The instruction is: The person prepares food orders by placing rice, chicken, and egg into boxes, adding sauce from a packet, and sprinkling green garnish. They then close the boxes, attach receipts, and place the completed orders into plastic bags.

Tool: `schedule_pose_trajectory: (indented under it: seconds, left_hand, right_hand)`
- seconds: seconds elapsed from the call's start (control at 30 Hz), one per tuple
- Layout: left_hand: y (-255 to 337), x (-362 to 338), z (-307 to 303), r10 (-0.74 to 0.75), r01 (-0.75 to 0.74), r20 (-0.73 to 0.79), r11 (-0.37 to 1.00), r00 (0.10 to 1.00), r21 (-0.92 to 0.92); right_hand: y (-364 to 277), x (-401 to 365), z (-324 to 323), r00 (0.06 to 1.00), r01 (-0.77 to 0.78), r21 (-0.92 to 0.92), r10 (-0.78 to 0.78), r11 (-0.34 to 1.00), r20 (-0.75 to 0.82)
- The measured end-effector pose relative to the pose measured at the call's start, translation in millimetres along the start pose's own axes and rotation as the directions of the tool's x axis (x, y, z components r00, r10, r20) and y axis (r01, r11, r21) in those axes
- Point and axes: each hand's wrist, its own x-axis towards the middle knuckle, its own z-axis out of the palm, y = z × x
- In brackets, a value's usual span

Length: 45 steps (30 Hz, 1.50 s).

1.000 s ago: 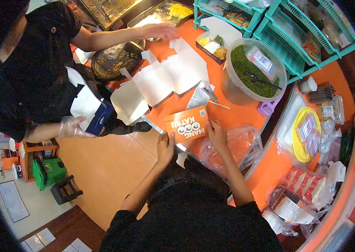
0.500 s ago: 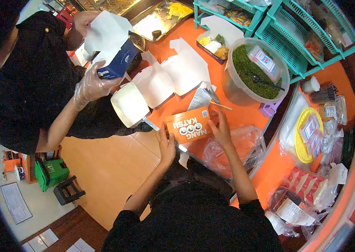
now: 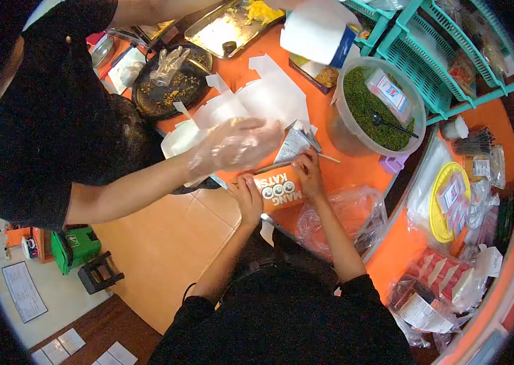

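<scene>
Upside down from my side, an orange takeout box [image 3: 280, 193] printed "MANG KATSU" is held at the counter's front edge. My left hand [image 3: 248, 198] is closed on its left side, while my right hand [image 3: 310, 175] grips its right back corner. Just behind the box lie a printed receipt [image 3: 294, 145] and a thin wooden stick [image 3: 328, 157]. A co-worker's hand in a clear glove [image 3: 238, 146] reaches across open white cartons [image 3: 272, 100], partly hiding them. Farther back, a blue-and-white carton [image 3: 314, 36] is near the co-worker's other arm, whose hand is mostly out of view.
Right of my hands are a crumpled clear plastic bag [image 3: 342, 213] and a tub of green flakes [image 3: 360, 97]. Teal baskets [image 3: 415, 73] stand behind. A black pan [image 3: 147, 91] and a metal tray [image 3: 208, 30] are at the back left. Packets line the right side.
The co-worker's blue-and-white carton has moved right toward the baskets, and the gloved hand has swung over the white cartons. My hands have closed in on the orange box, which has shifted slightly right.
</scene>
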Motion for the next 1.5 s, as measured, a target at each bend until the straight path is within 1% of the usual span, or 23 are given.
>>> schedule_pose_trajectory:
  seconds: [0.13,0.23,0.3,0.33,0.43,0.53,0.6,0.63,0.73,0.77,0.83,0.87,0.9,0.97,1.03,1.07,1.17,1.23,1.3,1.33,1.4,1.47,1.5]
  left_hand:
    - [-10.0,5.9,-1.2,0.060,-0.056,0.064,0.997,0.996,-0.061]
    - [2.5,14.3,-4.3,-0.068,0.160,0.226,0.895,0.972,-0.417]
    - [21.7,15.0,-6.3,0.001,-0.079,0.232,0.941,0.973,0.330]
    - [27.0,5.9,5.3,0.089,-0.154,0.160,0.871,0.983,0.466]
    - [48.3,-15.6,34.6,0.158,-0.259,0.210,0.708,0.965,0.657]
    - [62.7,-12.6,26.7,0.236,-0.410,0.391,0.789,0.890,0.457]
    - [58.1,-3.1,17.3,0.326,-0.546,0.594,0.805,0.735,0.234]
    - [42.5,-0.5,17.5,0.335,-0.556,0.600,0.800,0.727,0.226]
    - [17.7,16.5,12.2,0.595,-0.679,0.727,0.692,0.342,-0.247]
    - [25.8,14.1,8.3,0.596,-0.682,0.728,0.689,0.340,-0.246]
    - [40.6,0.6,-4.4,0.467,-0.601,0.578,0.798,0.669,0.051]
    - [46.6,-3.3,-13.7,0.386,-0.566,0.524,0.790,0.759,0.237]
    - [50.1,-9.5,-18.6,0.379,-0.563,0.523,0.788,0.763,0.250]
    - [54.1,-18.0,-21.9,0.086,-0.303,0.363,0.741,0.928,0.599]
    - [37.9,-14.5,-17.8,0.126,-0.312,0.356,0.787,0.926,0.533]
    - [38.1,-14.5,-17.5,0.098,-0.296,0.365,0.788,0.926,0.539]
    - [47.5,-11.0,-22.9,0.086,-0.288,0.363,0.782,0.928,0.552]
    - [53.7,-0.6,-34.0,0.008,-0.234,0.440,0.855,0.898,0.462]
    - [39.7,-0.9,-39.7,0.077,-0.252,0.426,0.894,0.901,0.371]
    - [40.4,0.4,-41.7,0.131,-0.263,0.416,0.924,0.900,0.279]
    - [53.7,-8.3,-48.0,0.073,-0.217,0.416,0.925,0.907,0.311]
    - [79.0,-12.7,-47.8,0.071,-0.243,0.397,0.883,0.915,0.401]
    - [85.2,-13.9,-44.4,0.079,-0.251,0.405,0.886,0.911,0.390]
  right_hand:
    - [8.1,0.0,0.5,0.990,-0.068,0.289,0.028,0.955,0.141]
    - [11.5,-16.3,9.5,0.950,-0.313,0.387,0.285,0.867,0.130]
    - [6.5,-36.7,16.1,0.951,-0.308,0.178,0.305,0.935,0.047]
    - [1.5,-50.1,28.7,0.945,-0.295,0.110,0.307,0.949,-0.111]
    - [-10.8,-66.1,36.0,0.889,-0.369,0.219,0.412,0.903,-0.200]
    - [-9.9,-40.0,-61.5,0.808,-0.535,0.139,0.552,0.834,-0.205]
    - [-7.4,-18.7,-135.6,0.723,-0.317,-0.190,0.107,0.929,-0.682]
    - [1.8,-8.4,-166.4,0.558,-0.418,-0.246,0.034,0.874,-0.829]
    - [75.4,23.8,-243.4,0.458,-0.271,-0.570,-0.417,0.775,-0.785]
    - [125.2,28.9,-267.5,0.679,-0.484,-0.572,-0.128,0.662,-0.723]
    - [132.8,31.0,-273.5,0.762,-0.629,-0.609,0.227,0.483,-0.607]
    - [127.9,31.2,-280.1,0.660,-0.657,-0.117,0.493,0.745,-0.566]
    - [108.1,33.7,-282.7,0.603,-0.560,0.433,0.706,0.706,-0.372]
    - [65.8,16.5,-259.6,0.601,-0.457,0.557,0.702,0.693,-0.381]
    - [52.9,-2.7,-241.3,0.641,-0.339,0.465,0.562,0.818,-0.522]
    - [51.3,-6.1,-231.8,0.531,-0.400,0.564,0.685,0.722,-0.500]
    - [100.4,-18.8,-243.2,0.584,-0.490,0.554,0.725,0.674,-0.365]
    - [75.9,-11.6,-232.6,0.511,-0.613,0.185,0.564,0.768,-0.648]
    - [74.5,-10.7,-231.8,0.578,-0.601,-0.280,0.164,0.749,-0.799]
    - [61.5,-5.7,-224.5,0.645,-0.573,-0.505,-0.025,0.646,-0.764]
    - [-29.7,-11.4,-185.0,0.761,-0.400,-0.081,0.282,0.913,-0.583]
    - [-41.0,-33.2,-136.7,0.880,-0.474,-0.064,0.469,0.878,-0.077]
    - [-63.8,-41.4,-106.4,0.912,-0.388,-0.111,0.398,0.915,0.096]
